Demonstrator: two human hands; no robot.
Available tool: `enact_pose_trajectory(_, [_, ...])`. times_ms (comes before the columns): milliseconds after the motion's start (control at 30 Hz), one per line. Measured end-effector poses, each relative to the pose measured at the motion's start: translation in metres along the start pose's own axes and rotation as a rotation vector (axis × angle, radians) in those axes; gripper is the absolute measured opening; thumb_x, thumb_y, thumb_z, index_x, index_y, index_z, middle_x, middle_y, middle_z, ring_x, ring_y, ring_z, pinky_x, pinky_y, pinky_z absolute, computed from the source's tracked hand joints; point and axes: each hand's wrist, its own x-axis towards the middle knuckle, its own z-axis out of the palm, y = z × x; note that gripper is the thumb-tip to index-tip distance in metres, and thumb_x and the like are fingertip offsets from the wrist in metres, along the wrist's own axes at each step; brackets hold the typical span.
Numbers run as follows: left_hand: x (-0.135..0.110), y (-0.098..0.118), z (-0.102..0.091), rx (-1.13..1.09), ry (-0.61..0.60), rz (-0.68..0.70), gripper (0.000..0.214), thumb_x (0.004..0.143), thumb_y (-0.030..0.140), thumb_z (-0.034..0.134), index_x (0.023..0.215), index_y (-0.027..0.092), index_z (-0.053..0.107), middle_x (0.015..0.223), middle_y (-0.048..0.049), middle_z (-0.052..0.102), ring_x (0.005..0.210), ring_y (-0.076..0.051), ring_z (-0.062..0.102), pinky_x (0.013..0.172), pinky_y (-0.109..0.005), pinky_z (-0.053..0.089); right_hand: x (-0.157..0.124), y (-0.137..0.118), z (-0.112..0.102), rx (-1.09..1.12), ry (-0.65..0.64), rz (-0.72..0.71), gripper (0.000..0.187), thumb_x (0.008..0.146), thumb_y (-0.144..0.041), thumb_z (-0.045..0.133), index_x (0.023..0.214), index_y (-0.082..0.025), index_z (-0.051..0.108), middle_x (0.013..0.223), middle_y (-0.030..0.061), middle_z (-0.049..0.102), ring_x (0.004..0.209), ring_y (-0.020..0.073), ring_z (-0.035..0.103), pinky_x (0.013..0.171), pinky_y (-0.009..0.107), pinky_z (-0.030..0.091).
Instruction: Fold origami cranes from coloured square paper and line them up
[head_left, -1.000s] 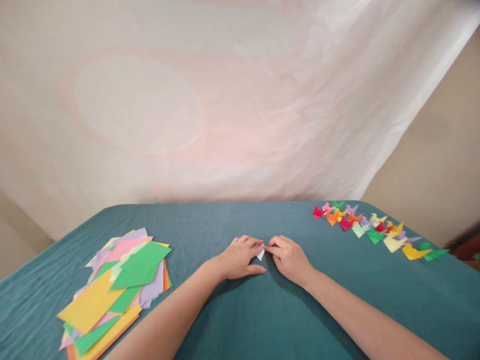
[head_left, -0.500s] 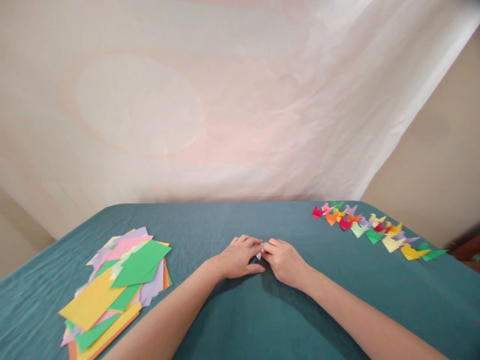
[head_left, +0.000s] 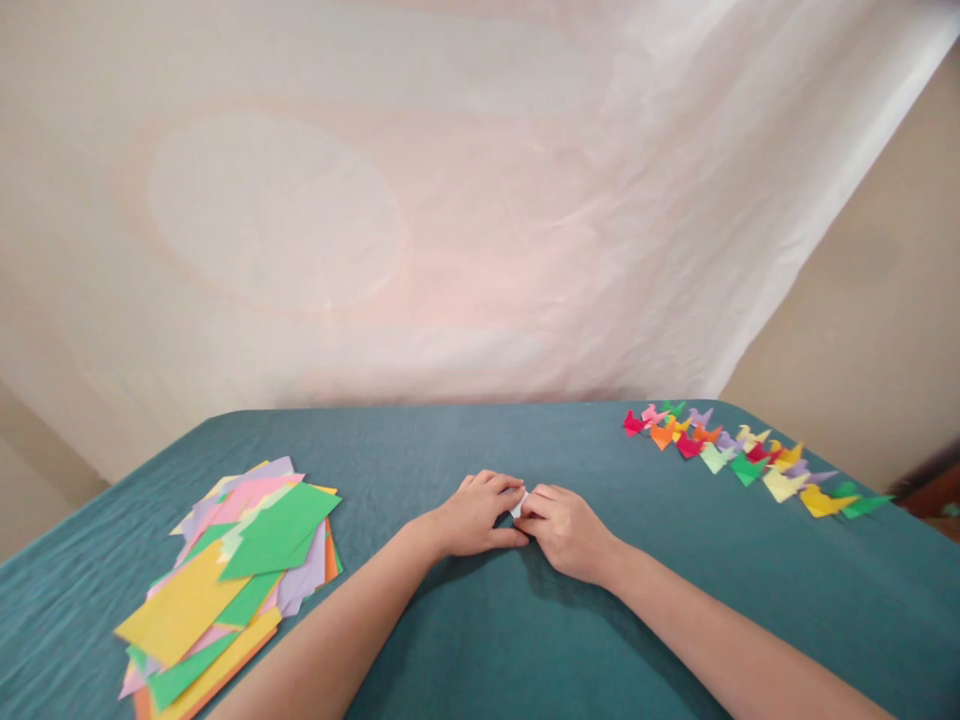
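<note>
My left hand (head_left: 476, 515) and my right hand (head_left: 568, 530) rest side by side on the teal tablecloth (head_left: 525, 640) at the middle of the table. Both pinch a small white folded piece of paper (head_left: 519, 505) between their fingertips. Only a sliver of the paper shows between the fingers; the rest is hidden by them. Both hands have curled, closed fingers pressed down toward the cloth.
A loose pile of coloured paper sheets (head_left: 236, 565) lies at the left front of the table. A row of several small folded paper figures (head_left: 742, 460) in many colours runs along the right rear edge. A pale cloth backdrop (head_left: 450, 200) hangs behind the table.
My right hand has slid a little left and closer to my left hand, and the white paper now shows less between the fingers.
</note>
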Motion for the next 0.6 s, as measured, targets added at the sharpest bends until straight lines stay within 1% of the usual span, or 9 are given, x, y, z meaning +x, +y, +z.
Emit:
enact_pose_trajectory(100, [0.000, -0.002, 0.000, -0.035, 0.007, 0.001, 0.054, 0.078, 0.053, 0.056, 0.124, 0.028, 0.048, 0.128, -0.0075, 0.047, 0.114, -0.029, 0.041, 0.095, -0.042, 0.032, -0.001, 0.002, -0.001, 0.058, 0.094, 0.093, 0.024, 0.085, -0.009, 0.044, 0.089, -0.020, 0.066, 0.087, 0.0047, 0.062, 0.084, 0.0177, 0.051, 0.075, 0.031, 0.041])
enact_pose_trajectory(167, [0.000, -0.004, 0.001, -0.068, 0.012, 0.000, 0.056, 0.076, 0.054, 0.058, 0.126, 0.029, 0.047, 0.128, -0.0073, 0.048, 0.114, -0.029, 0.041, 0.095, -0.042, 0.032, -0.001, 0.003, -0.002, 0.073, 0.128, 0.162, 0.028, 0.082, -0.004, 0.043, 0.089, -0.020, 0.066, 0.088, 0.0046, 0.062, 0.085, 0.0178, 0.051, 0.077, 0.031, 0.041])
enact_pose_trajectory(300, [0.001, -0.010, 0.003, -0.137, 0.023, 0.004, 0.061, 0.074, 0.053, 0.061, 0.127, 0.029, 0.046, 0.128, -0.0073, 0.048, 0.115, -0.028, 0.042, 0.097, -0.040, 0.031, 0.000, 0.004, -0.001, 0.068, 0.113, 0.228, 0.028, 0.079, -0.002, 0.045, 0.087, -0.019, 0.066, 0.088, 0.0045, 0.062, 0.086, 0.0186, 0.051, 0.079, 0.032, 0.042])
enact_pose_trajectory(433, [0.002, -0.016, 0.006, -0.211, 0.062, 0.006, 0.066, 0.072, 0.050, 0.064, 0.129, 0.025, 0.044, 0.126, -0.0083, 0.051, 0.115, -0.026, 0.044, 0.098, -0.039, 0.030, 0.000, 0.004, -0.001, 0.060, 0.096, 0.240, 0.028, 0.078, -0.004, 0.047, 0.092, -0.020, 0.065, 0.092, 0.0050, 0.062, 0.088, 0.0192, 0.051, 0.080, 0.033, 0.042])
enact_pose_trajectory(600, [0.003, -0.021, 0.010, -0.282, 0.106, 0.019, 0.063, 0.073, 0.045, 0.065, 0.128, 0.021, 0.047, 0.125, -0.0094, 0.053, 0.115, -0.025, 0.047, 0.100, -0.036, 0.030, 0.001, 0.004, -0.001, 0.053, 0.108, 0.254, 0.023, 0.081, -0.009, 0.049, 0.094, -0.020, 0.064, 0.092, 0.0053, 0.062, 0.087, 0.0192, 0.052, 0.079, 0.033, 0.043])
